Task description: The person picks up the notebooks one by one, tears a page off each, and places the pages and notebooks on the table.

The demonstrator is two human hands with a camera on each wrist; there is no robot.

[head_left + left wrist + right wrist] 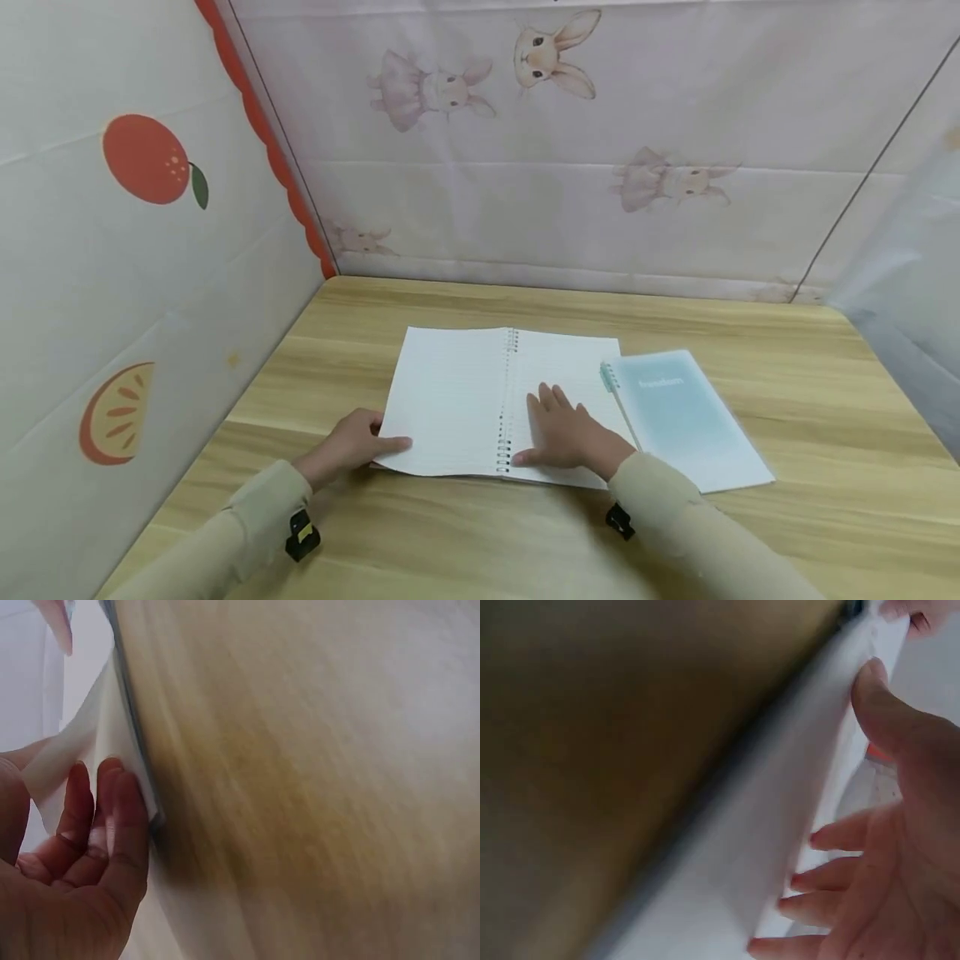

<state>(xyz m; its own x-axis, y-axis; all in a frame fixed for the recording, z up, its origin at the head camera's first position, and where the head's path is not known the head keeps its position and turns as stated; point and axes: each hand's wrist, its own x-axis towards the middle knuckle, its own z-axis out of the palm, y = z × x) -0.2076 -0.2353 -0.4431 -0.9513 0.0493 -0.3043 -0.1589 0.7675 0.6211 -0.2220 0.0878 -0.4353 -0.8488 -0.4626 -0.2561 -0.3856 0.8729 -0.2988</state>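
A spiral-bound notebook point(448, 392) lies spread on the wooden table, its lined white pages facing up. At its lower left corner, my left hand point(351, 443) pinches a page, thumb on top and fingers beneath. The left wrist view shows the lifted, bent page point(112, 724) between the thumb and curled fingers of that hand point(82, 855). My right hand point(567, 435) rests on the right page beside the spiral, fingers spread. In the right wrist view, the straight fingertips of this hand point(907, 840) touch the page point(757, 847).
A closed blue and white notebook point(663, 417) marked "freedom" lies at the right, against the open notebook's right edge. The wooden table point(420, 542) is bordered by a fruit-printed cloth point(225, 325) on the left and a rabbit-printed cloth point(525, 217) at the back.
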